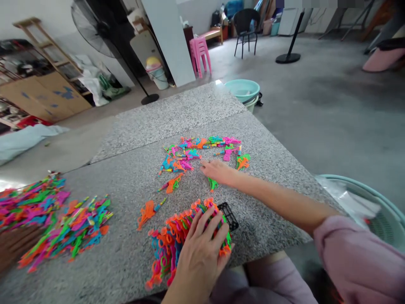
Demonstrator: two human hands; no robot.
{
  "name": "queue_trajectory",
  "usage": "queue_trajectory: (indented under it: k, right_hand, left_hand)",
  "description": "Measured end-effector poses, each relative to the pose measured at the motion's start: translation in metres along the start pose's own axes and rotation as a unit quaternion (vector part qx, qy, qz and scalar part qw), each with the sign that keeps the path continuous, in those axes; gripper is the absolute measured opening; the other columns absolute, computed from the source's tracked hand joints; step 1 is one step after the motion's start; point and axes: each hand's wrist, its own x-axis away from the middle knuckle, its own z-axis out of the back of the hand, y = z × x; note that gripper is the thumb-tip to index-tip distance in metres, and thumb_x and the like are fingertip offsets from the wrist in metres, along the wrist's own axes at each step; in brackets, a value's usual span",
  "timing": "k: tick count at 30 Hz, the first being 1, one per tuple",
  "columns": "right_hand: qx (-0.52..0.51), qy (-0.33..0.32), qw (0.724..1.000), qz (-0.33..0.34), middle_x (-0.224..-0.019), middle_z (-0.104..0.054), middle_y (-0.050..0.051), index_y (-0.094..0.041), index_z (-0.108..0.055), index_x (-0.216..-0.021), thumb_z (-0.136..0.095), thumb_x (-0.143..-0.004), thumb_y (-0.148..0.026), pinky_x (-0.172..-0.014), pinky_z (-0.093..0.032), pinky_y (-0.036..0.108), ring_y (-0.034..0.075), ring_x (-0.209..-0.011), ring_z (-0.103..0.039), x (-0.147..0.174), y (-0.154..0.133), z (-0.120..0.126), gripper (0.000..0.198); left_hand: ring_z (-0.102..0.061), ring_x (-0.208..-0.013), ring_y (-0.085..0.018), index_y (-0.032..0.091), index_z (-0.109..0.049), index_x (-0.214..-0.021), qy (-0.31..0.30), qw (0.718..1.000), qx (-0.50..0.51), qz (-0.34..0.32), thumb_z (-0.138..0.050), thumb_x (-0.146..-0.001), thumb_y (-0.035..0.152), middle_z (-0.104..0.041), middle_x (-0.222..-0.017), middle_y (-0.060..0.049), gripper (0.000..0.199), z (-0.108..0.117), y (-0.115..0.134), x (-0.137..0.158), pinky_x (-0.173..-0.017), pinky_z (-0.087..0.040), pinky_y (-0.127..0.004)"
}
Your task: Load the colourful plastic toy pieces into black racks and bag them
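My left hand lies over a packed row of small bright plastic toy guns at the near table edge, fingers curled across their tops and thumb at the right side. Orange round ends stick up along the row. Farther out, my right hand reaches low over the table, its fingers close together; what they hold, if anything, is hidden. Part of a green toy gun shows just below this hand. Around it lie scattered toy guns in pink, blue, orange and green. A single orange one lies left of the row.
A black plastic lattice piece touches the row's right end. Heaps of similar toys lie at left, beside another person's hand. Basins stand off the speckled table's right side: a turquoise one and a green basket.
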Motion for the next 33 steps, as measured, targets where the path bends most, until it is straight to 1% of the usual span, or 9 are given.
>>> queue_trajectory:
  k: [5, 8, 10, 13, 15, 17, 21, 25, 33]
  right_hand:
    - [0.059, -0.102, 0.982, 0.149, -0.106, -0.069, 0.012, -0.013, -0.065, -0.102, -0.041, -0.094, -0.006, -0.075, -0.05, 0.031, 0.02, -0.093, -0.066, -0.029, 0.045, 0.003, 0.026]
    - [0.012, -0.093, 0.99, 0.109, -0.097, -0.071, 0.011, -0.012, -0.062, -0.103, -0.044, -0.091, -0.004, -0.074, -0.049, 0.03, 0.019, -0.087, -0.066, -0.008, 0.057, 0.005, 0.024]
    - [-0.1, -0.054, 0.993, 0.032, -0.094, -0.07, 0.01, -0.011, -0.058, -0.109, -0.048, -0.091, -0.008, -0.069, -0.047, 0.027, 0.018, -0.08, -0.066, 0.021, 0.052, 0.002, 0.02]
    - [-0.35, -0.006, 0.933, -0.08, -0.081, -0.069, 0.004, -0.013, -0.057, -0.102, -0.061, -0.086, -0.021, -0.059, -0.043, 0.022, 0.014, -0.068, -0.064, 0.069, 0.023, -0.013, 0.019]
    - [-0.462, 0.025, 0.882, -0.095, -0.08, -0.07, 0.001, -0.015, -0.058, -0.096, -0.067, -0.082, -0.023, -0.06, -0.043, 0.021, 0.013, -0.067, -0.063, 0.09, -0.003, -0.025, 0.018]
    - [-0.495, 0.047, 0.863, -0.089, -0.082, -0.07, 0.0, -0.016, -0.06, -0.092, -0.069, -0.079, -0.019, -0.063, -0.044, 0.021, 0.012, -0.069, -0.064, 0.1, -0.023, -0.034, 0.017]
    - [-0.417, 0.035, 0.907, -0.051, -0.08, -0.07, 0.002, -0.016, -0.063, -0.087, -0.073, -0.073, -0.014, -0.066, -0.043, 0.023, 0.015, -0.072, -0.063, 0.093, -0.031, -0.03, 0.017]
    - [-0.312, -0.006, 0.95, 0.008, -0.083, -0.069, 0.006, -0.015, -0.065, -0.095, -0.066, -0.081, -0.018, -0.065, -0.041, 0.023, 0.016, -0.073, -0.062, 0.086, -0.027, -0.012, 0.014]
    - [-0.301, -0.039, 0.953, -0.01, -0.082, -0.068, 0.006, -0.017, -0.071, -0.09, -0.057, -0.086, -0.015, -0.064, -0.042, 0.024, 0.019, -0.079, -0.062, 0.072, -0.035, -0.004, 0.014]
  left_hand:
    - [-0.041, -0.134, -0.026, 0.027, -0.06, -0.123, -0.012, 1.0, 0.008, 0.0, -0.056, -0.092, 0.034, -0.058, -0.137, 0.001, 0.032, 0.001, -0.001, 0.0, -0.113, -0.038, -0.048]
    - [-0.042, -0.133, -0.026, 0.027, -0.061, -0.121, 0.001, 1.0, 0.019, 0.002, -0.057, -0.091, 0.032, -0.06, -0.134, 0.001, 0.03, 0.001, 0.0, -0.002, -0.112, -0.037, -0.049]
    - [-0.044, -0.131, -0.027, 0.026, -0.062, -0.119, 0.009, 1.0, 0.025, -0.001, -0.058, -0.09, 0.031, -0.061, -0.132, 0.0, 0.03, 0.0, 0.0, -0.003, -0.112, -0.037, -0.049]
    - [-0.044, -0.13, -0.028, 0.025, -0.063, -0.119, 0.018, 0.999, 0.029, -0.008, -0.059, -0.09, 0.031, -0.062, -0.131, -0.002, 0.03, 0.0, -0.001, -0.004, -0.111, -0.038, -0.05]
    - [-0.045, -0.13, -0.028, 0.024, -0.063, -0.118, 0.022, 0.999, 0.031, -0.01, -0.059, -0.09, 0.031, -0.062, -0.13, -0.003, 0.029, 0.0, -0.001, -0.005, -0.11, -0.038, -0.05]
    - [-0.045, -0.129, -0.028, 0.024, -0.064, -0.117, 0.024, 0.999, 0.03, -0.01, -0.058, -0.09, 0.03, -0.063, -0.128, -0.003, 0.028, 0.001, -0.001, -0.006, -0.11, -0.038, -0.05]
    - [-0.047, -0.127, -0.028, 0.024, -0.065, -0.115, 0.029, 0.999, 0.029, -0.006, -0.055, -0.093, 0.032, -0.064, -0.126, -0.003, 0.026, 0.004, 0.002, -0.009, -0.11, -0.038, -0.05]
    - [-0.046, -0.128, -0.029, 0.024, -0.065, -0.116, 0.028, 0.999, 0.022, -0.004, -0.056, -0.092, 0.031, -0.063, -0.127, -0.004, 0.027, 0.004, 0.003, -0.008, -0.11, -0.037, -0.05]
    - [-0.049, -0.127, -0.024, 0.024, -0.062, -0.121, 0.058, 0.997, -0.016, -0.052, -0.052, -0.096, 0.031, -0.059, -0.138, 0.0, 0.028, 0.001, -0.001, -0.011, -0.115, -0.029, -0.046]
